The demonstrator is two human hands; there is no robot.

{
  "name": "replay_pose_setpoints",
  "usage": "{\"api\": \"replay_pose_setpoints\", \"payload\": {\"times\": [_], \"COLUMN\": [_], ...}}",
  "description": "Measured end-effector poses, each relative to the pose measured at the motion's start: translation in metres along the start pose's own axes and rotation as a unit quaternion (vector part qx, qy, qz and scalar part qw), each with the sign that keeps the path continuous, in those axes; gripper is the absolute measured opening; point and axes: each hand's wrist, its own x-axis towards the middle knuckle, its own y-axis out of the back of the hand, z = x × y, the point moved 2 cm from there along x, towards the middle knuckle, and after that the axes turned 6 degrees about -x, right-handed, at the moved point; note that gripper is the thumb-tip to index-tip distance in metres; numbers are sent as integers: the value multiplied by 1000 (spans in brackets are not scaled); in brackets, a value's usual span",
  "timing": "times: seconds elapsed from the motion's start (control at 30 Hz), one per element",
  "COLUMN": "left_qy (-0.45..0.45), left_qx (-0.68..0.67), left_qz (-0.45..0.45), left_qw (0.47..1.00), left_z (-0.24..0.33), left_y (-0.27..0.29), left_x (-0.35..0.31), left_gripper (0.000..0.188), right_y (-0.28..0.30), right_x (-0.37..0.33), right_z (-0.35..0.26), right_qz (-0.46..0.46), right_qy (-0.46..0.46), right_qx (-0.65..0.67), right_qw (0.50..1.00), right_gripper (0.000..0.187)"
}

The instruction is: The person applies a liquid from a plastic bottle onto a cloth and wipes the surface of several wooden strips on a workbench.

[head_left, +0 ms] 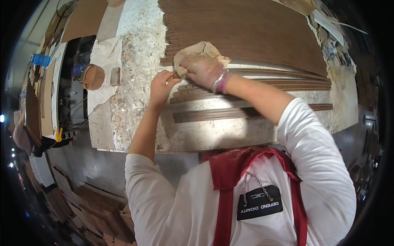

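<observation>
My right hand [202, 70], in a thin stained glove, is closed on a crumpled tan cloth [205, 48]. It presses the cloth near the left end of a long brown strip [262, 72]. At that same end, the fingers of my left hand [161, 85] are pinched together on the strip. Beyond my hands, many brown strips [246, 28] lie side by side in a broad sheet. Closer to me lie a few separate strips [213, 115]. My right hand and the cloth hide part of the strip's end.
Everything lies on a paint-spattered white workbench [135, 119]. Toward its left edge are a round wooden tub [93, 77] and a small block [115, 76]. A yellow tool [58, 134] hangs at the left. Brown boards [102, 213] are stacked on the floor at lower left.
</observation>
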Motion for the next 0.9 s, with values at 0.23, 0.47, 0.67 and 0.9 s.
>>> {"api": "replay_pose_setpoints", "payload": {"times": [0.23,0.47,0.67,0.9], "left_qy": [37,-29,-116,-143], "left_qx": [24,71,337,241], "left_qz": [-14,-73,-225,-189], "left_qw": [999,994,907,941], "left_z": [-4,43,90,59], "left_y": [4,46,-2,-20], "left_x": [-7,2,-12,-5], "left_gripper": [22,68,111,91], "right_y": [100,140,141,48], "right_x": [-110,-144,-135,-75], "right_z": [107,186,150,57], "right_qz": [-113,140,136,187], "right_qy": [-289,-327,-309,-43], "right_qx": [-60,404,410,153], "right_qw": [949,843,848,969], "right_gripper": [31,52,57,16]}}
